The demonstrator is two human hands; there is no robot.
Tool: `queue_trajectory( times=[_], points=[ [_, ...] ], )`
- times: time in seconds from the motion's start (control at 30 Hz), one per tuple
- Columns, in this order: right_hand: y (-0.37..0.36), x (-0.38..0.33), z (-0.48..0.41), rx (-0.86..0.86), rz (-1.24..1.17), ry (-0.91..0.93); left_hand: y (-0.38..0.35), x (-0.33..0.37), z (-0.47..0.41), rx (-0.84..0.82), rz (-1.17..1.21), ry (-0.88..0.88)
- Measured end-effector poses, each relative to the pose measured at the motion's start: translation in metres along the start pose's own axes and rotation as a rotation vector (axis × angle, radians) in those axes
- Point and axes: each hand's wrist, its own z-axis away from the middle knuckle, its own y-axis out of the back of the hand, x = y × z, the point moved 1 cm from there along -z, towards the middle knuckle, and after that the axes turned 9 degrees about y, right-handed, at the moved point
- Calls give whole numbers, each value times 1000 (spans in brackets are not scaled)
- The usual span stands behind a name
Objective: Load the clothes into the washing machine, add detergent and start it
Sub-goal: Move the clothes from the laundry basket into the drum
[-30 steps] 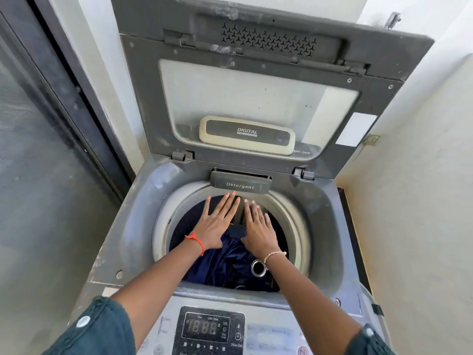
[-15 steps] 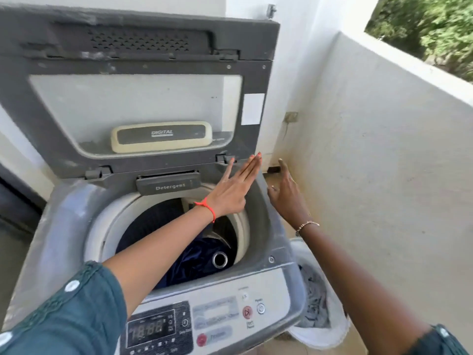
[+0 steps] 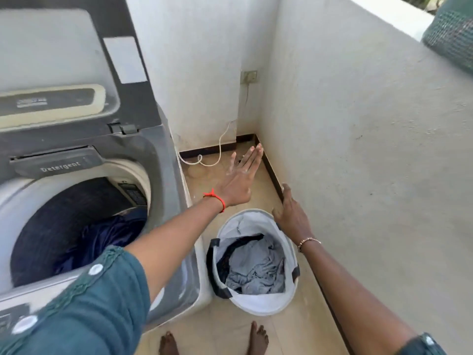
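Washing machine point(image 3: 169, 175), 9 o'clock, lid raised; dark blue clothes point(image 3: 102, 239) in drum. Laundry basket point(image 3: 256, 306), 6 o'clock, beside machine; grey clothes point(image 3: 258, 267) inside. Left hand point(image 3: 240, 180), 12 o'clock of basket, fingers straight, empty. Right hand point(image 3: 291, 216), 1 o'clock above basket rim, fingers relaxed, empty.

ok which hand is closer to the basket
The right hand, with the bead bracelet: it hangs open by the basket's far rim. The left hand, with the red thread, reaches out past the basket, over the floor.
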Motion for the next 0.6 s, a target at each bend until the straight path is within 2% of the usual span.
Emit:
queue_trajectory(
  times=[0.1,0.2,0.4,0.5,0.6],
  points=[
    [-34,43,1,-93,-34,24,-58,14,-13,-92,62,113],
    [-76,83,2,-138,-37,58,-131,13,-14,-193,25,146],
    [-212,179,7,-307,-55,100,-313,-20,-7,-350,-102,106],
    [-289,227,17,-456,59,130,-403,-40,2,-455,-169,83],
    [-357,264,27,-528,140,158,-483,-57,13,-538,-216,42]
  ],
)
